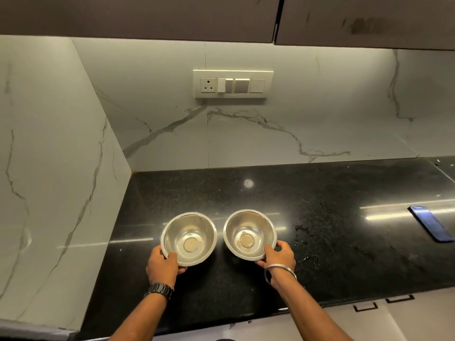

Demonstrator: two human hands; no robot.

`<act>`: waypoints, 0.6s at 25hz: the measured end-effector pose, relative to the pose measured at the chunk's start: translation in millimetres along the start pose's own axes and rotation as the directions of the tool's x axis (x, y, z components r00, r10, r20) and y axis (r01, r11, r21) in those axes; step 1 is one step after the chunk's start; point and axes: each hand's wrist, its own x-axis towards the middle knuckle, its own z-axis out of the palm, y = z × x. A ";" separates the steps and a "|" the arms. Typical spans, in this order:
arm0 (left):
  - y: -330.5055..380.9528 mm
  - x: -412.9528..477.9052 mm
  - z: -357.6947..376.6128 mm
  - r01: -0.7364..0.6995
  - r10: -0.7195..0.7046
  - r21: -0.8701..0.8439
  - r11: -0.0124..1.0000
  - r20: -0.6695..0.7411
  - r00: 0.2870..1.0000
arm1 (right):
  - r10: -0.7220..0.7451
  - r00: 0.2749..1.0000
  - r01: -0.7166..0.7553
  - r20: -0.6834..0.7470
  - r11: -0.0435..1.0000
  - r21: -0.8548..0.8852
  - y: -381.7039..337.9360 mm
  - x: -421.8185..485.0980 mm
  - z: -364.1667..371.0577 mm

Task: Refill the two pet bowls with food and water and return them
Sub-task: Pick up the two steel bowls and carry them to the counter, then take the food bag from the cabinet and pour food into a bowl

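Now two steel bowls side by side on the black speckled desk (320, 193), close together but not touching; left bowl (189, 238) gripped at its near rim by the left hand (163, 263), thumb over the lip inside, remaining fingers (183, 269) curled beneath the outer wall, so clamped on the rim; right bowl (250, 233) gripped likewise by the right hand (279, 258), thumb hooked over the near edge, fingers (283, 244) wrapped round the right side and underneath, closed on the rim; both bowls upright, bare of food and water, with only brownish crumbs and a dried ring at the bottom; whether resting fully on the desk or held just above it, cannot tell. Dark link watch (160, 291) on the left wrist; thin metal bangle (279, 273) on the right wrist. Scattered water droplets (307, 232) on the desk just right of the right bowl; dark blue phone (430, 223) lying flat far to the right, well apart from the bowls. Marble-veined wall behind, with a cream switch plate (232, 83) holding a socket and several switches; dark cabinets (147, 16) overhead.
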 end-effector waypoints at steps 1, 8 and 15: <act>0.4 -2.1 -1.2 0.000 -0.001 0.010 1.000 0.008 1.000 | 0.001 1.000 -0.001 0.005 1.000 -0.010 0.6 0.5 -1.7; 47.3 -49.8 -13.8 -0.225 0.275 0.414 0.882 -0.065 0.959 | -0.277 0.961 0.253 -0.012 0.893 -0.373 -20.7 -7.8 -28.1; 153.3 -118.9 5.2 -0.688 0.689 0.217 0.693 0.085 0.720 | -0.741 0.671 0.712 0.013 0.639 -0.293 -108.7 -51.4 -47.0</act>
